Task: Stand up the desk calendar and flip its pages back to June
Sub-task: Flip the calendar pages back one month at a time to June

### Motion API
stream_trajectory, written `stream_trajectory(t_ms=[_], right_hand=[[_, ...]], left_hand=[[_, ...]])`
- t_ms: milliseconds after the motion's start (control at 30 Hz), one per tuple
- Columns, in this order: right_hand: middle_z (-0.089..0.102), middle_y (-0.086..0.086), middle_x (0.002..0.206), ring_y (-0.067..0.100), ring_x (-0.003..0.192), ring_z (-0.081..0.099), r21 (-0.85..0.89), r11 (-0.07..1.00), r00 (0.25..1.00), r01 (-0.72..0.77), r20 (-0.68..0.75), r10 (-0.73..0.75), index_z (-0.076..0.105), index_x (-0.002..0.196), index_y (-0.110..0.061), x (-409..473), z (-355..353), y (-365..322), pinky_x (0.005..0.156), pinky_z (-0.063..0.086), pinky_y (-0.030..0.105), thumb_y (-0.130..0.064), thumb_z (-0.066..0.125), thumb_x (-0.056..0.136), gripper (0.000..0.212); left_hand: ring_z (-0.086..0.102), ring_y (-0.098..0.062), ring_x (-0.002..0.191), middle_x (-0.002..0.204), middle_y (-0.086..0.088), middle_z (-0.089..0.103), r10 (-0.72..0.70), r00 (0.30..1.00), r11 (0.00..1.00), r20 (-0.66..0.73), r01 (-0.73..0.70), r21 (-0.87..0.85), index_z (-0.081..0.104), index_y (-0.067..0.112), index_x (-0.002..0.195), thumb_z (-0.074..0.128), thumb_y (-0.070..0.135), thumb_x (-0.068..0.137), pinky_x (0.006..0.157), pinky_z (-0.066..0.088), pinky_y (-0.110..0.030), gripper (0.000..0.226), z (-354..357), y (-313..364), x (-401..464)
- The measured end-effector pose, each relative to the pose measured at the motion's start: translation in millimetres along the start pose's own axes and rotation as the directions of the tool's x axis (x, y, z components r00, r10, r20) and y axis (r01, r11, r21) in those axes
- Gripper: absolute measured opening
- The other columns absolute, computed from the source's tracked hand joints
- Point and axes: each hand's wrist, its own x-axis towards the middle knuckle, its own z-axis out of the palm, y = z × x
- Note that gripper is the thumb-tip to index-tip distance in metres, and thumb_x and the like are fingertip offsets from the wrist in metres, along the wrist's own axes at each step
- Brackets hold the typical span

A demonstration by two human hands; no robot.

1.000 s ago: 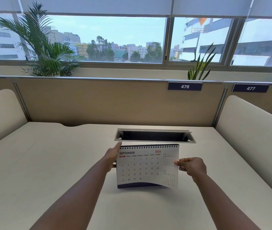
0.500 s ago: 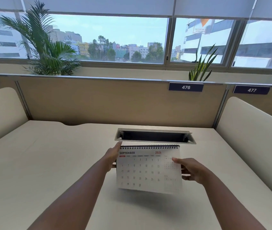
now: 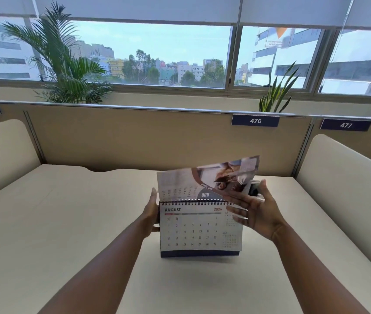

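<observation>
i see the left hand [image 3: 151, 215] gripping the desk calendar [image 3: 200, 230] at center frame; right hand [image 3: 256, 210] fingers spread, lifting a page [image 3: 207, 180].

Both forearms reached up from the lower frame toward centre; the left hand [image 3: 151, 214] gripped edge-on, while the right hand [image 3: 257, 213] spread its fingers open.

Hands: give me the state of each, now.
Left hand: closed on the left edge of the desk calendar.
Right hand: open, fingers spread, lifting the flipped page over the spiral.
</observation>
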Motion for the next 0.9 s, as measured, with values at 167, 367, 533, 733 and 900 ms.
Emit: stream_trajectory(t_ms=[167, 367, 533, 733, 900], right_hand=[[0.068, 0.006, 0.117, 0.025, 0.092, 0.066, -0.002, 0.999, 0.999, 0.036, -0.040, -0.036, 0.065, 0.110, -0.021, 0.7, 8.0, -1.3, 0.072, 0.051, 0.034, -0.076, 0.022, 0.077, 0.077], [0.066, 0.006, 0.118, 0.019, 0.075, 0.070, 0.012, 0.999, 0.999, 0.047, -0.026, -0.047, 0.061, 0.114, -0.021, 0.0, 9.5, 0.2, 0.056, 0.055, 0.026, -0.073, 0.024, 0.079, 0.072], [0.069, 0.004, 0.107, 0.016, 0.073, 0.062, -0.063, 0.992, 0.982, 0.111, -0.150, -0.119, 0.065, 0.105, -0.022, 0.2, 6.5, 5.4, 0.057, 0.049, 0.025, -0.061, 0.032, 0.087, 0.053], [0.066, 0.011, 0.090, 0.022, 0.078, 0.058, -0.265, 0.955, 0.790, 0.136, -0.552, -0.266, 0.060, 0.081, -0.012, 0.8, 1.0, 25.2, 0.062, 0.047, 0.030, -0.021, 0.052, 0.089, 0.015], [0.066, 0.020, 0.103, 0.027, 0.088, 0.062, -0.355, 0.934, 0.738, -0.027, -0.638, -0.221, 0.058, 0.090, -0.004, 4.8, -8.9, 41.2, 0.076, 0.051, 0.038, -0.005, 0.059, 0.085, 0.005]], left_hand=[[0.054, -0.030, 0.101, 0.091, -0.009, 0.067, -0.005, 1.000, 1.000, -0.003, 0.005, -0.015, 0.064, 0.019, 0.084, 0.002, 0.069, 0.086, 0.096, 0.036, -0.049, 0.080, 0.4, 1.4, 1.5], [0.057, -0.025, 0.091, 0.092, -0.008, 0.066, 0.015, 1.000, 1.000, -0.024, -0.014, 0.026, 0.062, 0.022, 0.088, 0.021, 0.064, 0.090, 0.086, 0.040, -0.041, 0.059, 1.0, -3.8, 7.7], [0.058, -0.021, 0.078, 0.081, -0.007, 0.064, 0.009, 0.996, 0.997, -0.089, -0.003, 0.072, 0.057, 0.016, 0.076, 0.028, 0.045, 0.096, 0.078, 0.042, -0.037, 0.045, 5.4, -2.3, 10.4], [0.056, -0.021, 0.071, 0.075, -0.008, 0.062, -0.008, 0.991, 0.998, -0.136, 0.016, 0.062, 0.051, 0.013, 0.074, 0.026, 0.038, 0.096, 0.070, 0.043, -0.033, 0.042, 8.1, -0.7, 12.4], [0.057, -0.025, 0.082, 0.081, -0.010, 0.062, -0.013, 0.992, 0.997, -0.129, 0.022, 0.068, 0.054, 0.011, 0.086, 0.025, 0.042, 0.097, 0.080, 0.042, -0.038, 0.044, 8.7, 1.0, 12.3]])
